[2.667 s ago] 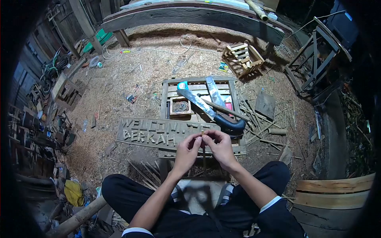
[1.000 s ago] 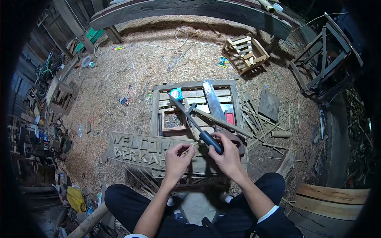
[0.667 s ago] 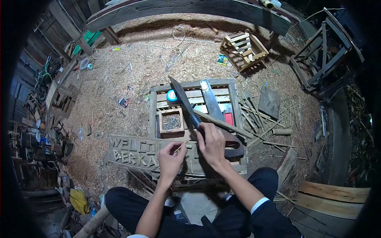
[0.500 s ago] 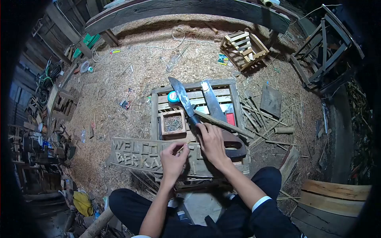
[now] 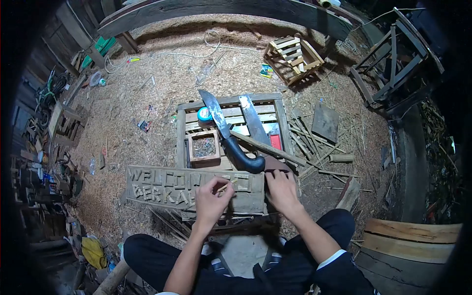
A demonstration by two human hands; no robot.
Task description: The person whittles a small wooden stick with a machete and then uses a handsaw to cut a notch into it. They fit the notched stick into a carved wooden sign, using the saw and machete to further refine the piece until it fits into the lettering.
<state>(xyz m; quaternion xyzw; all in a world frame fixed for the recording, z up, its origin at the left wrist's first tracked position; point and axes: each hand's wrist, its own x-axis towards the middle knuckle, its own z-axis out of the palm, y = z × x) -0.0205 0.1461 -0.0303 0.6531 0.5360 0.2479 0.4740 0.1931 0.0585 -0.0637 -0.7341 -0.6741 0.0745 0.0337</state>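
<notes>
My left hand (image 5: 212, 200) pinches a thin wooden strip (image 5: 226, 186) above a wooden sign board (image 5: 250, 200) that carries raised letters. My right hand (image 5: 282, 191) is at the handle end of a handsaw (image 5: 254, 120), fingers curled over the handle, which is mostly hidden beneath it. Just left of that hand lies a machete (image 5: 214, 110) with a black curved handle, its blade pointing away from me. A long wooden stick (image 5: 268, 147) runs across the saw blade.
The tools rest on a slatted wooden table (image 5: 181, 132). On it are a small wooden box (image 5: 204, 161) of little pieces, a blue round container (image 5: 204, 114) and a red item (image 5: 276, 142). Sticks (image 5: 307, 130) and a wooden crate (image 5: 295, 59) lie on the shavings-covered ground.
My right hand has let go of the machete handle and moved right and toward me onto the saw handle. My left hand keeps its pinch on the strip. The whole view has shifted slightly.
</notes>
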